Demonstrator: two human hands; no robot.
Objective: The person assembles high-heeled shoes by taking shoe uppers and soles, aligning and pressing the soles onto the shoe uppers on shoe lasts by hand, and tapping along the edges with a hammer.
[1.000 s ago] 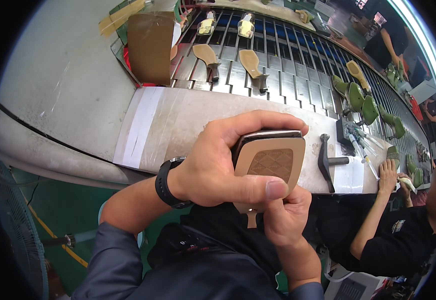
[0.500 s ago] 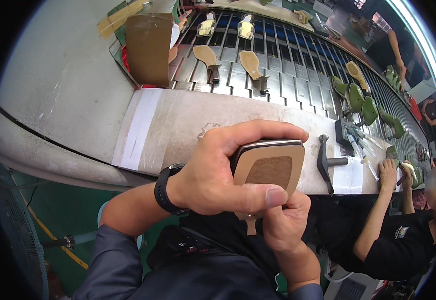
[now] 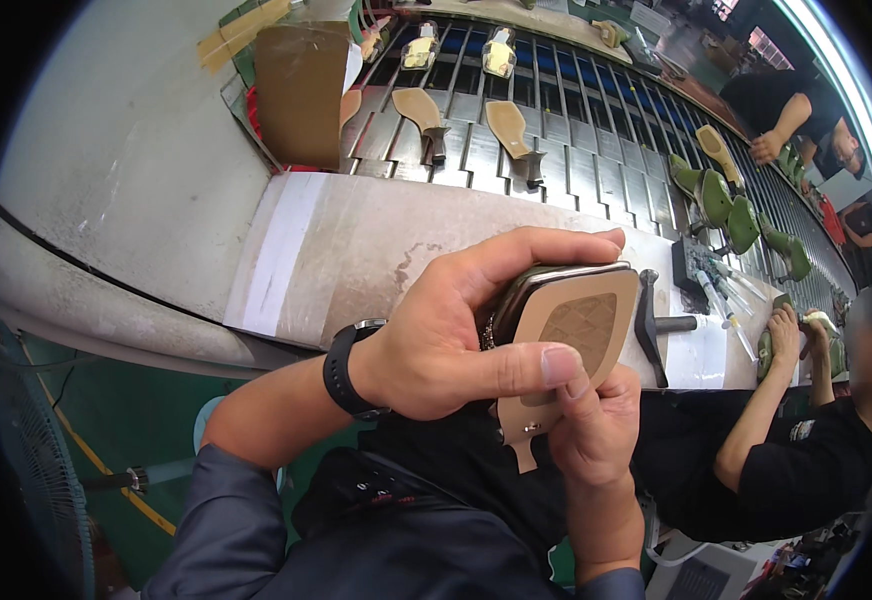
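A shoe with a tan outsole [image 3: 541, 315] and a dark, shiny upper is held in front of my chest, its sole turned up toward me. A textured brown panel covers the forepart of the sole. My left hand [image 3: 441, 325] wraps round the upper from the left, fingers over the far edge and thumb pressed flat on the sole. Lower down, my right hand [image 3: 596, 425] grips the shoe's near right side, its thumb beside the left one. A narrow tan tongue of the sole [image 3: 526, 455] points down toward me. Most of the upper is hidden.
A hammer [image 3: 648, 330] lies on the bench right of the shoe, beside syringes [image 3: 726, 300] in a dark block. Beyond the bench runs a slatted conveyor [image 3: 576, 165] carrying tan soles with heels [image 3: 506, 128] and green heeled shoes [image 3: 741, 222]. A co-worker's hands [image 3: 784, 335] work at the right.
Both my hands have shifted slightly right with the shoe, which has tilted so that more of its left side shows. At the far right, another person has leaned in over the conveyor.
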